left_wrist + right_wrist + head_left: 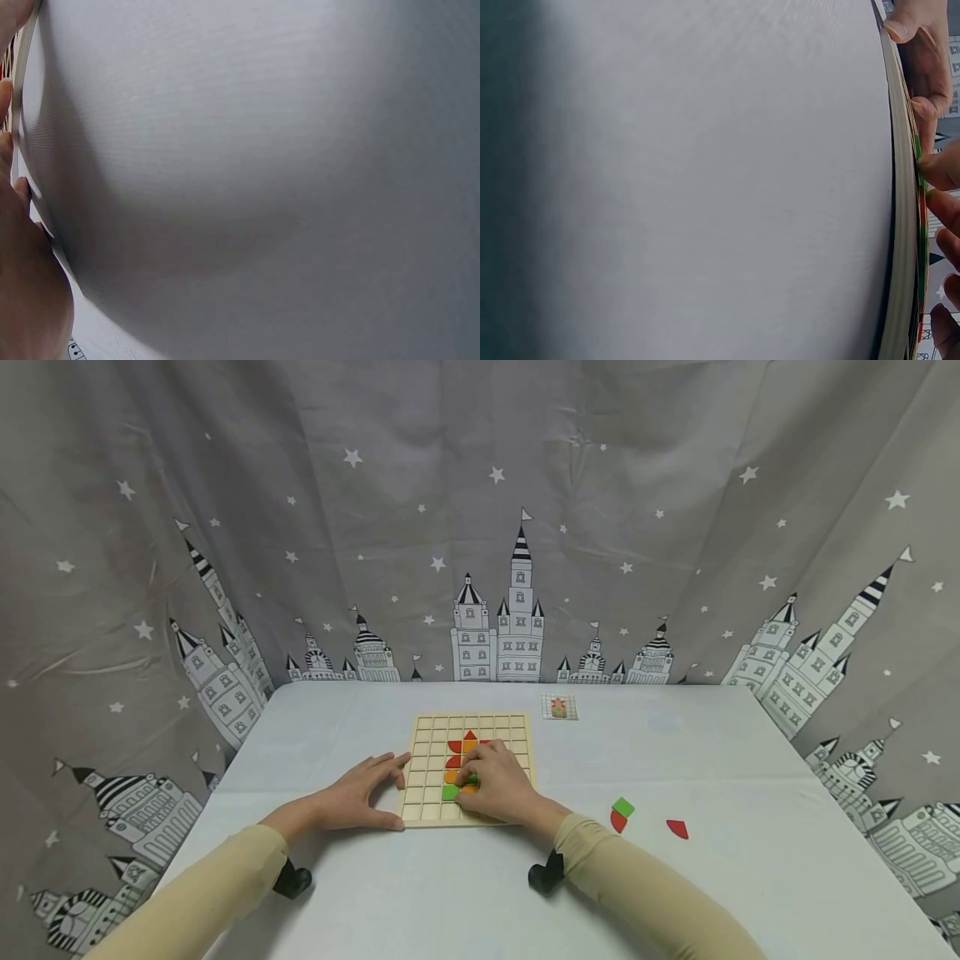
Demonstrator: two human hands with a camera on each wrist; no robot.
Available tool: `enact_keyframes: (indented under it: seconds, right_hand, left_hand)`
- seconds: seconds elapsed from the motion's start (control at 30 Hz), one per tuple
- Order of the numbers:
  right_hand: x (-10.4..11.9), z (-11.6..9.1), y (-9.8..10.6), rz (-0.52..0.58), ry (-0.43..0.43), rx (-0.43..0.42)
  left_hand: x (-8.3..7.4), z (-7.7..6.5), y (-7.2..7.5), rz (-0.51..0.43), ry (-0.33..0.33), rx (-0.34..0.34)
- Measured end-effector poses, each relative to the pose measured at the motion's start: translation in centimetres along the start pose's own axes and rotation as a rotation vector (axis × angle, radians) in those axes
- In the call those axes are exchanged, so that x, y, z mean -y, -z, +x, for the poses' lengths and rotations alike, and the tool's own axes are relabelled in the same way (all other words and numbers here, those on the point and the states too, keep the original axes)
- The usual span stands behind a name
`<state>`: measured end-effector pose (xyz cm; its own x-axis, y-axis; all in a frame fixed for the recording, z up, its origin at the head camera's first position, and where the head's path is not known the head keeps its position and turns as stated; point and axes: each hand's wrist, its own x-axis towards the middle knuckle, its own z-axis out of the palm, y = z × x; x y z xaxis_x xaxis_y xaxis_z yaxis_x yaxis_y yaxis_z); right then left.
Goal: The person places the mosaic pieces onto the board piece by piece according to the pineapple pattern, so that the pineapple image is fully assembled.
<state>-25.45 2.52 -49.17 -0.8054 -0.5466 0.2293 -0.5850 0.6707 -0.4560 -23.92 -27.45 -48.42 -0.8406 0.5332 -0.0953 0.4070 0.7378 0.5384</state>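
A pale wooden grid board (pixel 430 747) lies on the table, bearing red, orange and green tiles in a pattern. My left hand (pixel 358 792) is at the board's left edge, thumb at the near corner and fingers spread along the side. My right hand (pixel 501 783) is over the board and hides part of the pattern. Its thumb and index finger pinch a green square tile (pixel 450 792) low on the grid. The right wrist view shows the thumb (pixel 943 166) and a fingertip against green at the board's surface.
Right of the board lie a loose green square (pixel 623 807), a red quarter-round tile (pixel 618 822) touching it, and another red quarter-round tile (pixel 678 829). A small pattern card (pixel 559 707) sits behind the board. A grey castle-print curtain (pixel 480 527) hangs at the table's back.
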Motion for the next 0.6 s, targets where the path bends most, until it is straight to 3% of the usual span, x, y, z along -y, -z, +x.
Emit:
enact_keyframes:
  seconds: [0.33, 0.6]
  right_hand:
    - [0.3, 0.0, 0.6, 0.002, -0.003, 0.006]
    - [-0.5, -0.9, 4.4, 0.043, -0.027, 0.019]
  left_hand:
    - [0.2, 0.0, 0.0, 0.0, -0.007, -0.001]
    - [0.3, 0.1, -0.1, 0.004, -0.002, -0.007]
